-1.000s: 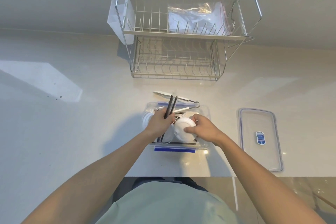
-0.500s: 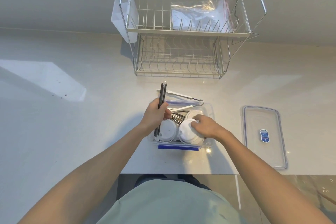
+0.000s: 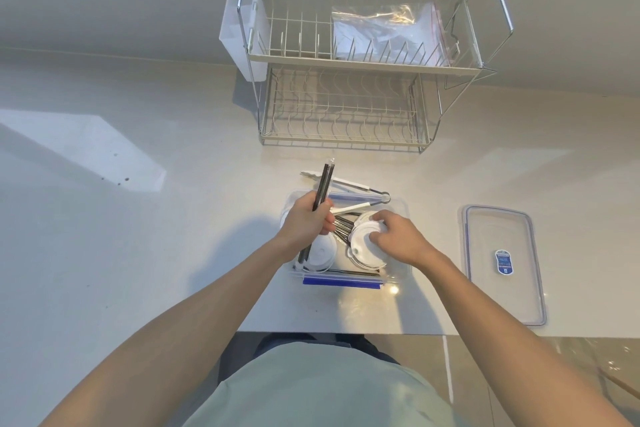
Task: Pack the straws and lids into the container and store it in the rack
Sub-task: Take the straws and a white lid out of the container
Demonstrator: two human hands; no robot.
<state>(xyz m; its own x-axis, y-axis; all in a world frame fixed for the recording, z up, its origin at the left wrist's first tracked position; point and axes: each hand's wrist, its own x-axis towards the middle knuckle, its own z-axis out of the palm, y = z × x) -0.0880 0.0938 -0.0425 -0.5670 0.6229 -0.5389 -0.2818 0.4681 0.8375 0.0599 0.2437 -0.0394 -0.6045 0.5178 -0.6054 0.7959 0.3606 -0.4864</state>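
Observation:
A clear plastic container (image 3: 403,215) with blue clips stands near the counter's front edge. Inside it lie white cup lids and several dark straws (image 3: 343,229). My left hand (image 3: 306,222) grips a bundle of wrapped dark straws (image 3: 323,184), which stick up out of the container's left side and point away from me. My right hand (image 3: 394,239) rests with curled fingers on a stack of white lids (image 3: 362,250) in the container's right half. Another white lid (image 3: 322,253) lies under the left hand. The two-tier wire rack (image 3: 346,107) stands behind.
The container's clear lid (image 3: 502,288) with a blue sticker lies flat to the right. Tongs (image 3: 349,184) lie just behind the container. A plastic bag (image 3: 388,31) lies on the rack's upper tier, and a white caddy (image 3: 239,31) hangs on its left side.
My left hand has raised the straw bundle and swung it more upright, its tips now pointing towards the rack. My right hand has pressed the lid stack lower into the container.

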